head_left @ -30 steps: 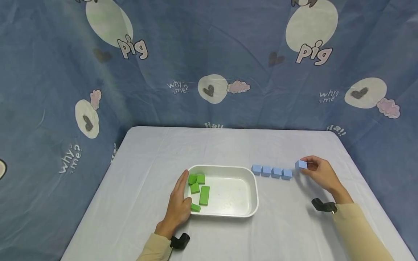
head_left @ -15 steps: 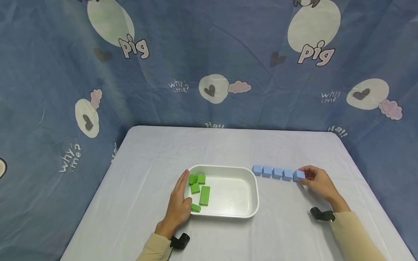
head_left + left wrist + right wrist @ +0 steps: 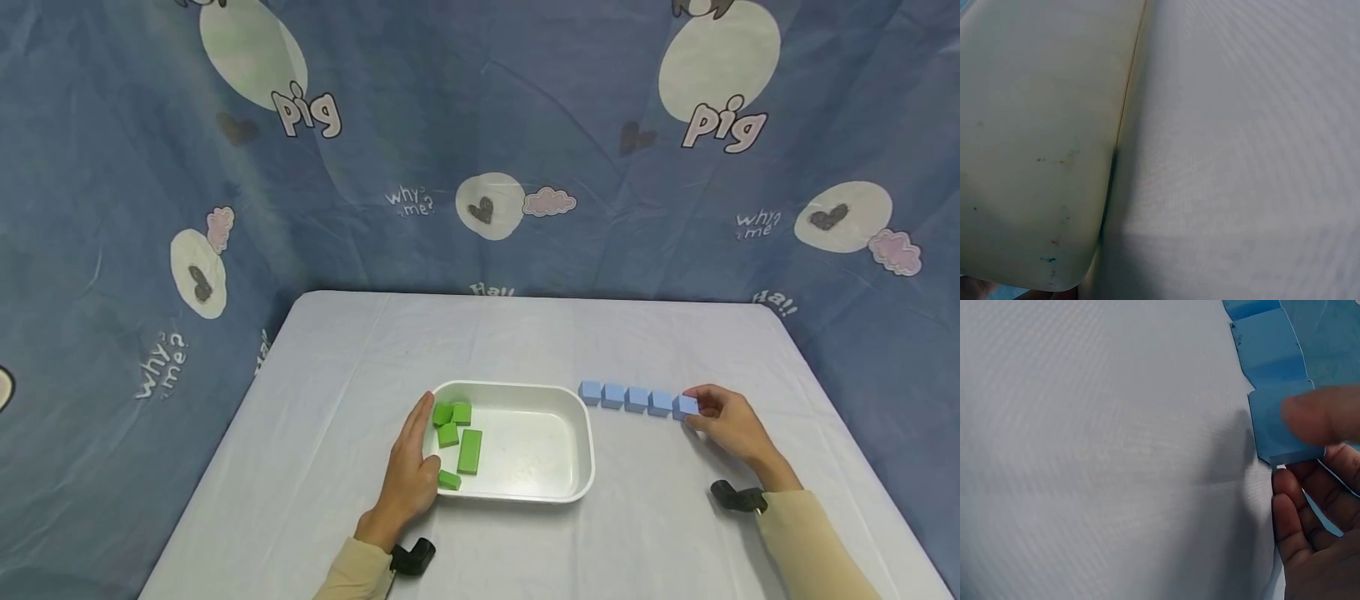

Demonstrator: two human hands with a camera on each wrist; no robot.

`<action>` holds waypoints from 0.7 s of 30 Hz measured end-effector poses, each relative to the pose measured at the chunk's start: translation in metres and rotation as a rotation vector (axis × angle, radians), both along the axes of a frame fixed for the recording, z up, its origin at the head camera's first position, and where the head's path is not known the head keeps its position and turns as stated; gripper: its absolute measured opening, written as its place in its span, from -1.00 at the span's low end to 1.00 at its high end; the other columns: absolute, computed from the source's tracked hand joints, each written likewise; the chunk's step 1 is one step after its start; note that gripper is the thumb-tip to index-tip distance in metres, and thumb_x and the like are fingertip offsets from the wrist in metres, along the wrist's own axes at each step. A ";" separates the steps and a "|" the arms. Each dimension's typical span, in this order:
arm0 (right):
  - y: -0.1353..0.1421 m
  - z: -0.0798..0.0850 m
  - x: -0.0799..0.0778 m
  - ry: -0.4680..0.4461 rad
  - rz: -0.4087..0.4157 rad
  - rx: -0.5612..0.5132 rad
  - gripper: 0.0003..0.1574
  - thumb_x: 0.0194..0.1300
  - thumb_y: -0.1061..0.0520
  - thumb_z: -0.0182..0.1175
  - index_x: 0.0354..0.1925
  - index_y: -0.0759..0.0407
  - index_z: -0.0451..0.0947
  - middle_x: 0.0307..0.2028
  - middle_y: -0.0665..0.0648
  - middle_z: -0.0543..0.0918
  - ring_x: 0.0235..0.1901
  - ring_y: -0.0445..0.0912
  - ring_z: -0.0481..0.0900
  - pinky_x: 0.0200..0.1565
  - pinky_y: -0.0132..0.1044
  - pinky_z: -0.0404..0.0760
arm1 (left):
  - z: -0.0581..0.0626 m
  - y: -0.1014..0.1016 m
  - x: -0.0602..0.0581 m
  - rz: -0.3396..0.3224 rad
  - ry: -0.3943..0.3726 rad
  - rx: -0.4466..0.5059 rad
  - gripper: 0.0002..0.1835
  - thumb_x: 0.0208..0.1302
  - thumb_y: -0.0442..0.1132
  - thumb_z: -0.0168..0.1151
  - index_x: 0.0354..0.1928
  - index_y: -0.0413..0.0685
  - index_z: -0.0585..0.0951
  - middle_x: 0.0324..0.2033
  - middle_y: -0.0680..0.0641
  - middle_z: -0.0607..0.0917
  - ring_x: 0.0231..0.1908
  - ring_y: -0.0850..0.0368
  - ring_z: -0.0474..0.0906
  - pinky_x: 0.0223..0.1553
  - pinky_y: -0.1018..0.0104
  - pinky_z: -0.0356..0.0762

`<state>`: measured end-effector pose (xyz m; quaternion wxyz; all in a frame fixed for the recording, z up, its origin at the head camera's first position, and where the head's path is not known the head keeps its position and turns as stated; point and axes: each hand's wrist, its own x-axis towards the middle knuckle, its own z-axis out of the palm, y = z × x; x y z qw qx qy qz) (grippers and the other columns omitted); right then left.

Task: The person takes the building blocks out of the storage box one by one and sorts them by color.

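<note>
At the right end of a row of several blue cubes (image 3: 636, 399), my right hand (image 3: 731, 423) pinches the last blue cube (image 3: 681, 407). In the right wrist view, the thumb (image 3: 1319, 415) lies across this cube (image 3: 1269, 419), with the other fingers curled at its near end. The held cube stands on the table, in line with its neighbour (image 3: 1270, 350). My left hand (image 3: 408, 475) rests along the left end of a white tray (image 3: 517, 498), fingers straight against the rim. Green blocks (image 3: 469, 452) lie in the tray's left part.
A white cloth (image 3: 637, 542) covers the table. The tray's outer wall (image 3: 1041, 175) fills the left of the left wrist view. Behind and to the left hangs a blue patterned curtain (image 3: 420, 258). Both wrists carry black camera mounts (image 3: 738, 497).
My right hand has lowered the blue cube from above the table to the row's right end, where it now stands by the others. The left hand and tray have stayed in place.
</note>
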<state>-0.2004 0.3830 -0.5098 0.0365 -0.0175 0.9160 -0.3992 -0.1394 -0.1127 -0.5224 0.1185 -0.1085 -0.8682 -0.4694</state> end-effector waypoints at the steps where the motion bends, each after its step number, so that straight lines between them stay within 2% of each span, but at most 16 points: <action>1: 0.000 0.001 0.000 0.009 0.002 -0.003 -0.50 0.25 0.22 0.37 0.13 0.36 0.55 -0.08 0.27 0.63 -0.15 0.02 0.55 -0.20 -0.44 0.54 | 0.000 0.000 0.000 0.000 -0.001 0.002 -0.03 -0.08 -0.61 -0.05 0.55 -0.34 0.12 0.51 -0.30 0.20 0.51 -0.14 0.09 0.49 0.33 -0.12; 5: 0.001 0.007 0.000 0.049 -0.002 -0.020 -0.46 0.27 0.16 0.39 0.16 0.35 0.54 -0.01 0.31 0.65 -0.13 -0.04 0.57 -0.19 -0.45 0.54 | 0.001 0.000 0.001 0.002 0.001 0.003 -0.03 -0.08 -0.61 -0.05 0.55 -0.34 0.13 0.51 -0.30 0.20 0.51 -0.15 0.09 0.49 0.31 -0.11; 9: 0.000 0.016 -0.001 0.080 -0.022 -0.032 -0.43 0.33 0.09 0.35 0.20 0.34 0.51 0.08 0.35 0.63 -0.09 -0.08 0.58 -0.18 -0.49 0.52 | 0.002 0.000 0.000 0.005 0.008 -0.002 -0.04 -0.08 -0.61 -0.04 0.55 -0.34 0.13 0.51 -0.31 0.21 0.50 -0.15 0.10 0.48 0.38 -0.12; 17: -0.016 0.035 -0.003 0.228 -0.026 -0.055 -0.51 0.35 0.15 0.32 0.17 0.36 0.53 0.08 0.35 0.62 0.01 0.15 0.54 0.00 -0.59 0.43 | 0.003 0.001 0.001 0.006 -0.003 -0.007 -0.04 -0.07 -0.62 -0.04 0.55 -0.35 0.13 0.52 -0.28 0.20 0.50 -0.17 0.09 0.47 0.42 -0.15; 21: -0.030 0.043 -0.008 0.261 -0.019 -0.068 -0.52 0.34 0.17 0.33 0.16 0.35 0.54 0.07 0.35 0.62 0.03 0.15 0.54 0.06 -0.55 0.43 | 0.005 0.000 0.002 0.008 -0.004 -0.008 -0.05 -0.07 -0.62 -0.04 0.55 -0.36 0.13 0.52 -0.28 0.19 0.50 -0.17 0.09 0.48 0.35 -0.13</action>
